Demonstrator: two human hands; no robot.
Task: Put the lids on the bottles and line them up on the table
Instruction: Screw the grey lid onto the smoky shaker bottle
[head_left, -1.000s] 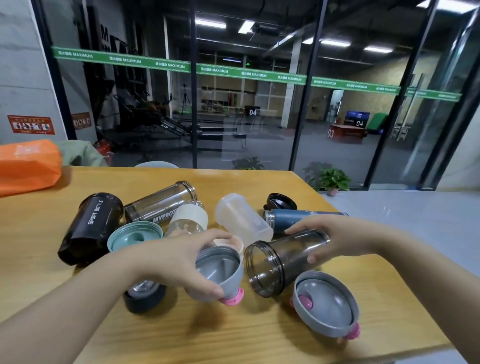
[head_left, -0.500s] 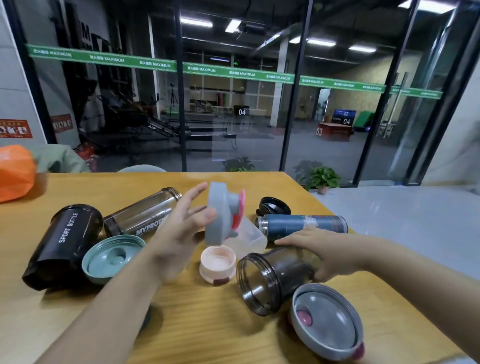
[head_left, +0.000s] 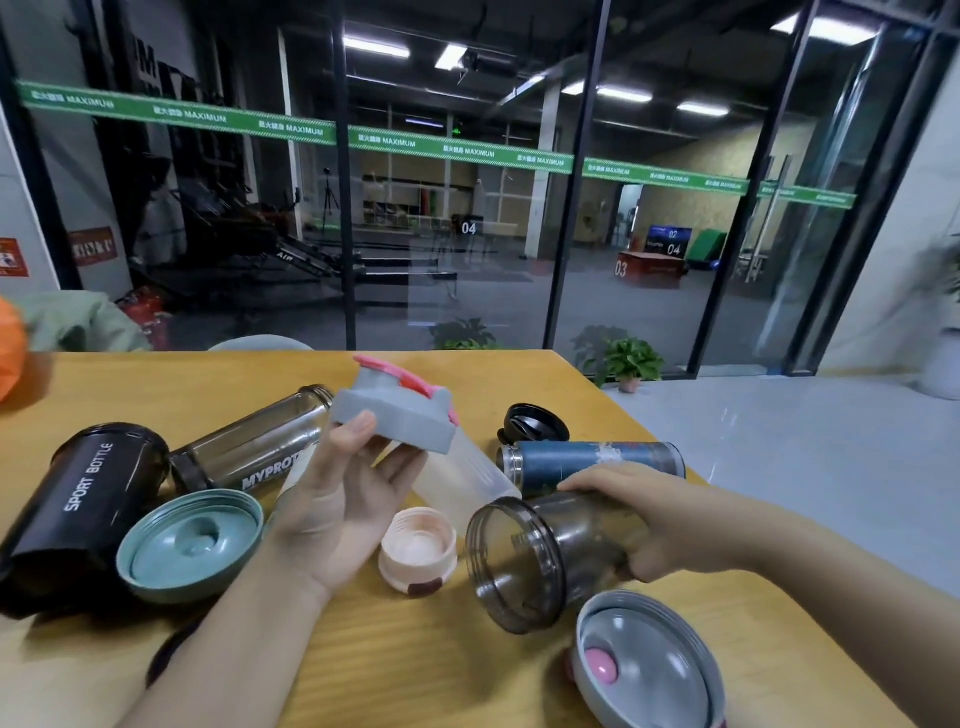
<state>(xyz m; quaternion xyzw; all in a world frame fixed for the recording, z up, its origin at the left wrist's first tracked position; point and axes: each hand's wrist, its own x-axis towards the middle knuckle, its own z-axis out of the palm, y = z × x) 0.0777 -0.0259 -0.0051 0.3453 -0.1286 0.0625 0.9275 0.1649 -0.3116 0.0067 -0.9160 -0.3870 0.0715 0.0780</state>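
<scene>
My left hand (head_left: 345, 499) holds a grey lid with a pink flip cap (head_left: 397, 410) up above the table, palm turned up, thumb and fingers around its rim. My right hand (head_left: 660, 519) grips a smoky transparent bottle (head_left: 540, 561) lying on its side, its open mouth facing me. A second grey lid with a pink plug (head_left: 647, 662) lies upside down at the front right. A peach lid (head_left: 418, 545) and a teal lid (head_left: 189, 545) lie open side up. A black lid (head_left: 535, 423) sits further back.
On the wooden table (head_left: 415, 665) lie a black "SPORT BOTTLE" (head_left: 78, 509), a clear "MYPROTEIN" bottle (head_left: 254, 449), a frosted bottle (head_left: 462, 480) and a blue steel flask (head_left: 592, 460). An orange bag (head_left: 10, 358) sits far left. The table's right edge runs close to the flask.
My left hand has lifted the grey lid off the table and turned it flat with its cap upward. My right hand stays on the smoky bottle. The view has shifted slightly.
</scene>
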